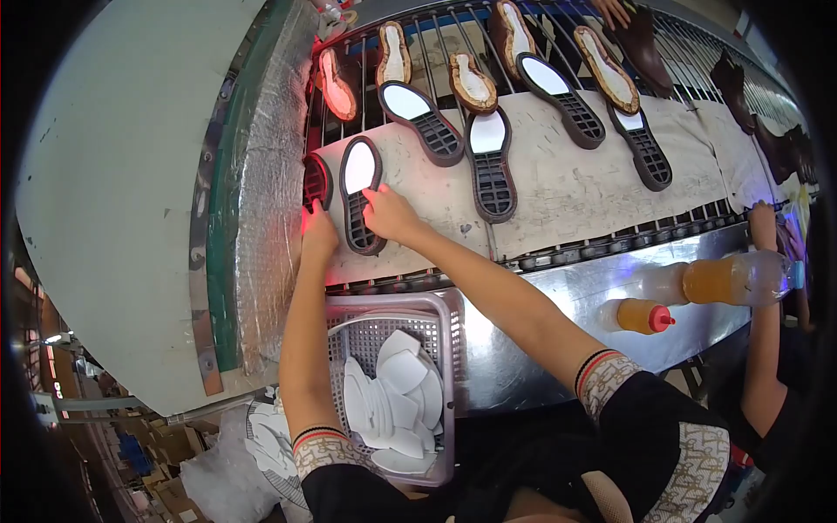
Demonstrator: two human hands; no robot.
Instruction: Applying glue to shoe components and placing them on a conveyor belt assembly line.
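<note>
My left hand (320,234) is at the lower end of a dark shoe sole (324,181) lit red at the conveyor's left end, its fingers closed at the rim. Part of that sole is hidden behind the side cover. Beside it, my right hand (392,215) rests its fingertips on a second black sole (356,228), with the fingers somewhat apart. A white pad (358,166) lies in that sole's front part, just above the fingertips. The rest of its tread side is an open grid. Farther right lie several similar soles (495,185) with white pads.
Brown shoe uppers (473,85) lie bottom up on the conveyor rods. Below my arms, a plastic basket (449,383) holds white pads. A squeeze bottle (641,315) and a larger bottle (741,279) lie on the metal ledge (558,301). Another person's arm (765,349) is at right.
</note>
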